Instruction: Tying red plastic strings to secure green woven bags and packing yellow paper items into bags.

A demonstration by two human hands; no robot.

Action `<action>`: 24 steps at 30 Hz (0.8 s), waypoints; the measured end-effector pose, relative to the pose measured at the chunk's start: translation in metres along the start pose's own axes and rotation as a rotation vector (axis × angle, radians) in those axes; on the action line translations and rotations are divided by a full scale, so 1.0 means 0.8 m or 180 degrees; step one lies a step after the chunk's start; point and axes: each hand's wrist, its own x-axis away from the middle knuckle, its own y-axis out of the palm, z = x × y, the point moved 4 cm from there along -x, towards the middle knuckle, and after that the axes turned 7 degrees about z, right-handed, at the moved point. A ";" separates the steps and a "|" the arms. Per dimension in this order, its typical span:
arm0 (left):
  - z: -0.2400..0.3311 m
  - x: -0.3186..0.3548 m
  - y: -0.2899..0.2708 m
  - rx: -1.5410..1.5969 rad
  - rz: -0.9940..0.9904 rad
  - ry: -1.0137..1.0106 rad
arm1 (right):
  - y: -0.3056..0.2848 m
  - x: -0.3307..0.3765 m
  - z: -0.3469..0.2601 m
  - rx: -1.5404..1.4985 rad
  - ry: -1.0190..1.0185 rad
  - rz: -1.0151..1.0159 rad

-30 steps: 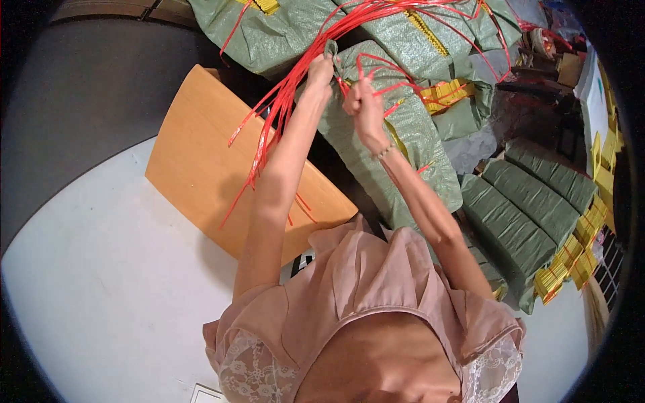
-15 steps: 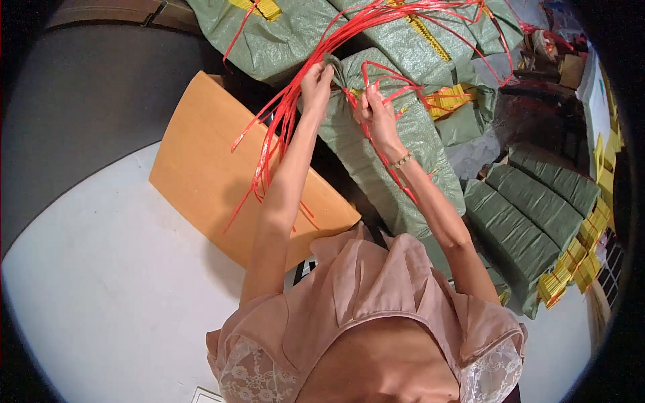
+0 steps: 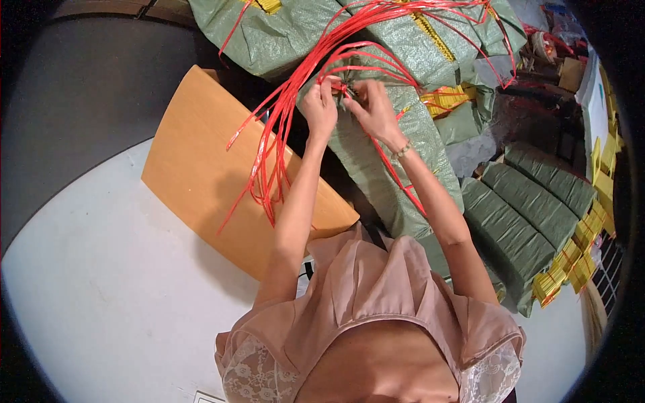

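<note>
A long green woven sack lies before me, its near end toward my body. At its far end the material is gathered into a dark bunch. My left hand pinches red plastic string against this bunch. Just right of it, my right hand has its thumb and fingers apart around the knot area, fingertips slightly blurred. Loops of string arch above both hands, and a strand runs down the sack beneath my right forearm. A thick bundle of loose red strings passes left of my left hand.
A curved tan wooden board stands at left, with strings hanging over it. More green sacks lie at the far side. Dark green wrapped packs with yellow ends are stacked at right. A dark grey surface fills the far left.
My right hand has let its string strand go and moved slightly left, beside my left hand. String loops now arch over the bunched sack end. My left hand has shifted slightly down and right.
</note>
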 end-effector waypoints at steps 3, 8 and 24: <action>-0.002 -0.018 -0.002 -0.0615 0.0137 0.0332 | 0.012 0.003 0.001 0.0163 0.0049 -0.0241; -0.014 -0.036 0.006 0.0032 0.0462 -0.0429 | 0.018 0.009 -0.011 0.0898 -0.0469 0.0147; -0.057 -0.083 0.041 0.0732 0.0455 -0.2215 | 0.024 0.014 0.006 0.0457 -0.0168 0.0063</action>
